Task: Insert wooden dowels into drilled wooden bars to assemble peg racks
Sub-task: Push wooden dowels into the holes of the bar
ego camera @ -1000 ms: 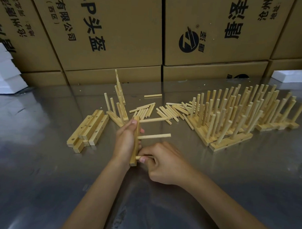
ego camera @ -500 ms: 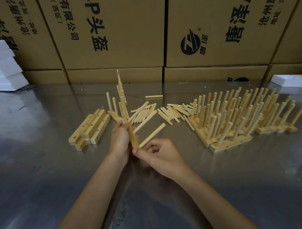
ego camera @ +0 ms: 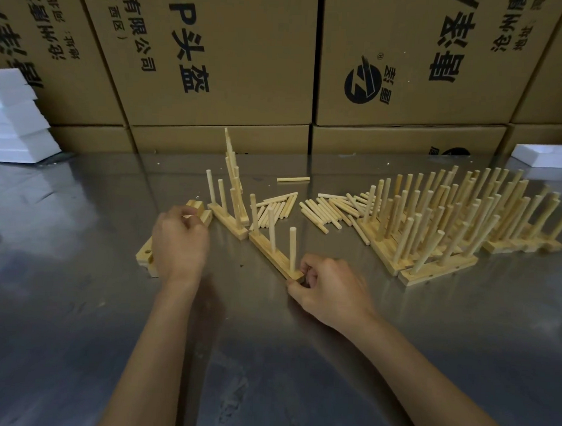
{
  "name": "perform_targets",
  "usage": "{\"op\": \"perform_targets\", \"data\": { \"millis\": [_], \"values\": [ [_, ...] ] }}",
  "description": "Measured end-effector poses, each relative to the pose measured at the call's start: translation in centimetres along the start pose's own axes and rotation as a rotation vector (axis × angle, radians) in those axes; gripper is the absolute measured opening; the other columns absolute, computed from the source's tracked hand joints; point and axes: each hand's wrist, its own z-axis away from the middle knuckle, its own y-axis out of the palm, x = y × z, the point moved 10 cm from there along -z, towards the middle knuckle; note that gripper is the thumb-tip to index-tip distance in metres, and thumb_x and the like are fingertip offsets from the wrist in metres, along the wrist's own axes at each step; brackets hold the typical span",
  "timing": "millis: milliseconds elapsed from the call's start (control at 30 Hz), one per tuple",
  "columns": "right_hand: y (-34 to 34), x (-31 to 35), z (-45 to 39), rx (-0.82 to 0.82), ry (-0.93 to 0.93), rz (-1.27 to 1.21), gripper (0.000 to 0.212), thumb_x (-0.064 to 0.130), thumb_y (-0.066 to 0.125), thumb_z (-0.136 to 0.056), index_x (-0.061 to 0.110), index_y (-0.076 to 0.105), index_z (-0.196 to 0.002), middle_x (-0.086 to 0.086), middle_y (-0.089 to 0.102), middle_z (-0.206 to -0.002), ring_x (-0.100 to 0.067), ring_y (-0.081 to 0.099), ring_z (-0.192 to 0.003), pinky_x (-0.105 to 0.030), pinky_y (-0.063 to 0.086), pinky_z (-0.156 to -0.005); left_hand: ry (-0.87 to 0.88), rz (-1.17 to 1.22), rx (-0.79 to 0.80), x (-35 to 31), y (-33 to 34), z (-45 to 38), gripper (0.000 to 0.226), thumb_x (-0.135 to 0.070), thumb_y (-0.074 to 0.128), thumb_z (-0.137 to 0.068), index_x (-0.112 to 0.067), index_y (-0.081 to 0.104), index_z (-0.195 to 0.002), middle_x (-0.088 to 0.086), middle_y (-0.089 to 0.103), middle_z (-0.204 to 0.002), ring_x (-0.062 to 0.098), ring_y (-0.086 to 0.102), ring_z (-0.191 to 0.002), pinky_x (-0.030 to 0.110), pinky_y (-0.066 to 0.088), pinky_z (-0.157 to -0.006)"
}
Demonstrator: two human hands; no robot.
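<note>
Right hand [ego camera: 329, 288]: curled fingers pinched the near end of a peg rack [ego camera: 275, 254], which lay flat on the tabletop [ego camera: 300, 357].
Left hand [ego camera: 180, 241]: lay knuckles up on a stack of drilled bars [ego camera: 144, 256], fingers curled over its far part; whether it actually gripped a bar could not be told.
Peg rack in hand: a bar running from near right to far left across the middle of the tabletop, with three dowels standing up from it, the nearest dowel [ego camera: 292, 248] just beside the right fingers.
Second rack [ego camera: 228, 222]: lay just beyond the first, end to end with it, its pegs upright.
Tall leaning racks [ego camera: 234, 176]: several stood on end behind that one, toward the far edge.
Loose dowels [ego camera: 321, 208]: scattered flat in two heaps in the middle of the tabletop, toward the far edge, one single dowel [ego camera: 293, 179] lying apart beyond them.
Finished racks [ego camera: 448, 225]: packed in rows on the right side of the tabletop, pegs pointing up and tilted.
Cardboard boxes [ego camera: 231, 58]: stacked along the far edge, printed with dark characters.
White foam blocks [ego camera: 18, 124]: piled at the far left corner; another white piece [ego camera: 546, 155] at the far right.
</note>
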Motion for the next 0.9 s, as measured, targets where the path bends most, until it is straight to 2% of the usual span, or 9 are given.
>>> {"op": "perform_targets", "data": {
  "millis": [100, 233, 367, 467, 533, 633, 700, 800, 900],
  "values": [
    [0.0, 0.3, 0.0, -0.018, -0.018, 0.017, 0.023, 0.044, 0.063, -0.084, 0.023, 0.055, -0.079, 0.009, 0.051, -0.059, -0.010, 0.053, -0.060, -0.025, 0.032, -0.051, 0.057, -0.164, -0.034, -0.2, -0.7, -0.2, 0.034, -0.007, 0.047, -0.092, -0.007, 0.069, -0.118, 0.023, 0.058, -0.123, 0.041, 0.045, -0.120, 0.044, 0.034, -0.100],
    [0.5, 0.5, -0.5, -0.028, -0.018, 0.021, 0.025, 0.050, 0.062, -0.086, 0.025, 0.058, -0.084, 0.011, 0.052, -0.062, -0.011, 0.055, -0.067, -0.027, 0.036, -0.055, 0.079, -0.394, 0.032, 0.5, -0.1, -0.2, 0.036, -0.013, 0.053, -0.092, -0.006, 0.065, -0.126, 0.023, 0.053, -0.130, 0.039, 0.040, -0.123, 0.046, 0.030, -0.101],
    [1.4, 0.9, -0.9, -0.049, -0.040, 0.013, 0.028, 0.056, 0.061, -0.088, 0.028, 0.063, -0.090, 0.015, 0.045, -0.062, -0.008, 0.052, -0.069, -0.028, 0.035, -0.060, 0.092, -0.504, 0.098, 0.9, 0.9, 0.0, 0.036, -0.012, 0.056, -0.091, -0.003, 0.066, -0.125, 0.022, 0.053, -0.129, 0.040, 0.040, -0.122, 0.047, 0.030, -0.100],
    [2.0, 1.5, -1.7, -0.059, -0.071, 0.008, 0.033, 0.061, 0.061, -0.087, 0.030, 0.066, -0.096, 0.017, 0.044, -0.066, -0.007, 0.049, -0.072, -0.027, 0.033, -0.062, 0.110, -0.539, 0.083, 0.8, 0.9, 0.0, 0.036, -0.012, 0.060, -0.088, -0.006, 0.067, -0.123, 0.021, 0.055, -0.126, 0.039, 0.041, -0.120, 0.047, 0.031, -0.099],
    [2.4, 1.9, -2.5, -0.056, -0.085, 0.023, 0.036, 0.064, 0.059, -0.086, 0.031, 0.067, -0.097, 0.016, 0.049, -0.069, -0.009, 0.054, -0.074, -0.027, 0.033, -0.061, 0.109, -0.546, 0.068, 0.8, 0.7, -0.1, 0.037, -0.012, 0.062, -0.087, -0.010, 0.068, -0.123, 0.020, 0.055, -0.125, 0.038, 0.042, -0.120, 0.046, 0.030, -0.099],
    [3.3, 2.6, -4.0, -0.044, -0.083, 0.046, 0.038, 0.066, 0.058, -0.085, 0.031, 0.067, -0.095, 0.014, 0.047, -0.061, -0.014, 0.058, -0.073, -0.029, 0.034, -0.060, 0.112, -0.553, 0.051, 0.7, 0.5, -0.1, 0.036, -0.013, 0.063, -0.086, -0.014, 0.069, -0.121, 0.017, 0.055, -0.123, 0.036, 0.041, -0.119, 0.045, 0.029, -0.097],
    [3.9, 3.0, -5.3, -0.048, -0.063, 0.048, 0.037, 0.066, 0.058, -0.085, 0.031, 0.065, -0.092, 0.013, 0.046, -0.058, -0.016, 0.057, -0.072, -0.030, 0.033, -0.061, 0.120, -0.555, 0.047, 0.5, 0.4, -0.1, 0.034, -0.012, 0.064, -0.086, -0.014, 0.069, -0.119, 0.016, 0.055, -0.122, 0.035, 0.041, -0.117, 0.045, 0.031, -0.097],
    [4.8, 4.0, -7.4, -0.057, -0.038, 0.056, 0.034, 0.064, 0.059, -0.086, 0.030, 0.062, -0.089, 0.008, 0.060, -0.074, -0.020, 0.062, -0.083, -0.031, 0.031, -0.063, 0.127, -0.520, 0.061, 0.5, 0.4, -0.1, 0.031, -0.005, 0.062, -0.085, -0.009, 0.069, -0.115, 0.018, 0.056, -0.121, 0.037, 0.042, -0.115, 0.045, 0.034, -0.097],
    [5.5, 4.3, -9.2, -0.059, 0.036, 0.005, 0.033, 0.062, 0.062, -0.085, 0.030, 0.055, -0.082, 0.010, 0.054, -0.074, -0.020, 0.061, -0.087, -0.031, 0.028, -0.064, 0.120, -0.487, 0.087, 0.5, 0.6, -0.1, 0.032, 0.000, 0.060, -0.084, -0.006, 0.067, -0.115, 0.023, 0.057, -0.120, 0.041, 0.044, -0.114, 0.046, 0.036, -0.097]
  ]
}}
